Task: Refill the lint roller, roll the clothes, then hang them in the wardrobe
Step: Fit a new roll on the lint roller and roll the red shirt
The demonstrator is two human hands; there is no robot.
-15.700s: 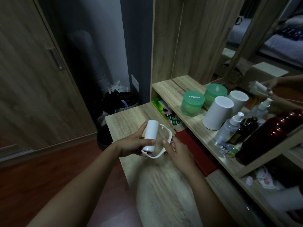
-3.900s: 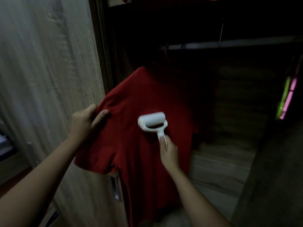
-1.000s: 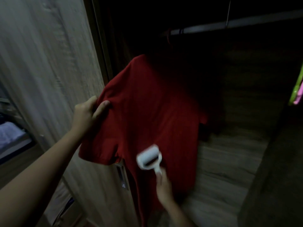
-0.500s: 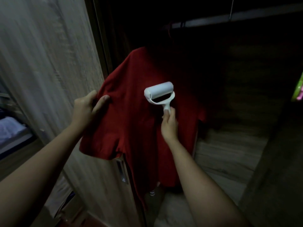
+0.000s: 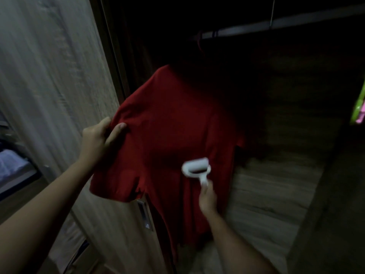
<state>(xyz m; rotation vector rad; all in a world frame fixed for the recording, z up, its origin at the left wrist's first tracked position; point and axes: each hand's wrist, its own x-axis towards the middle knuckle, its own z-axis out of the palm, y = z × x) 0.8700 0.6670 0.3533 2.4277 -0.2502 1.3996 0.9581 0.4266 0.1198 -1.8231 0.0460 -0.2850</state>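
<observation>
A red shirt hangs inside the dark wardrobe from the rail; its collar and hanger are lost in shadow. My left hand pinches the shirt's left sleeve near the shoulder and pulls the cloth outward. My right hand grips the handle of the white lint roller. The roller's head lies against the lower middle of the shirt front, blurred by motion.
The wooden wardrobe door stands at the left with a recessed metal handle just below the sleeve. The wardrobe's wooden floor lies to the right. A green and pink object shows at the right edge.
The lint roller has come down from the chest to the lower middle of the shirt. My left hand keeps its hold on the sleeve.
</observation>
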